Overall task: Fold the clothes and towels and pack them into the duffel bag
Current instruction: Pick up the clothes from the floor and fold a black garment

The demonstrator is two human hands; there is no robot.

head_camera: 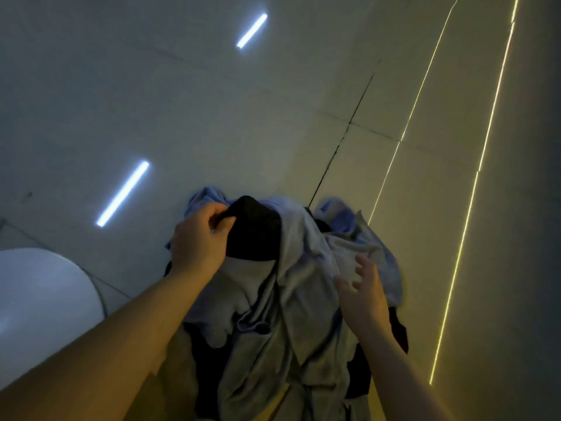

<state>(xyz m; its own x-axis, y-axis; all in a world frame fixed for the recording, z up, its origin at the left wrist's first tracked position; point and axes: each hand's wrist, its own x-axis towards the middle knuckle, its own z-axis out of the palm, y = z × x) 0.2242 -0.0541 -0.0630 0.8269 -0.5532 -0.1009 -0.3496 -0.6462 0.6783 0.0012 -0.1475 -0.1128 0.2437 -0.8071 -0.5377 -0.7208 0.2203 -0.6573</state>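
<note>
- At the far left, near the lower edge, a white rounded surface (45,302) curves into view; what it belongs to cannot be told. Two bright light bars (123,193) reflect on the pale tiled floor (212,110) beyond it.
- The left hand (198,238) reaches in from the near left, fingers and thumb curled, pinching the edge of a black garment (255,235) at the top of the heap.
- In the middle lies the pile of clothes (282,299): blue-grey, pale grey and dark pieces, all crumpled and draped over one another. No piece shows a flat fold or a squared edge.
- A pale towel-like cloth (352,250) sits bunched on the right of the heap, just beyond the right hand; whether it is a towel or a garment is unclear.
- The right hand (364,293) hovers over the right side of the pile with fingers spread and relaxed, grasping nothing; whether the fingertips touch the cloth cannot be told.
- To the far right, thin yellow light strips (473,192) run along the floor.
- No duffel bag shows anywhere in view.
- Judged from this, the task is at its start: one black item is being singled out, nothing looks folded or packed, and the whole pile remains to fold and pack.
</note>
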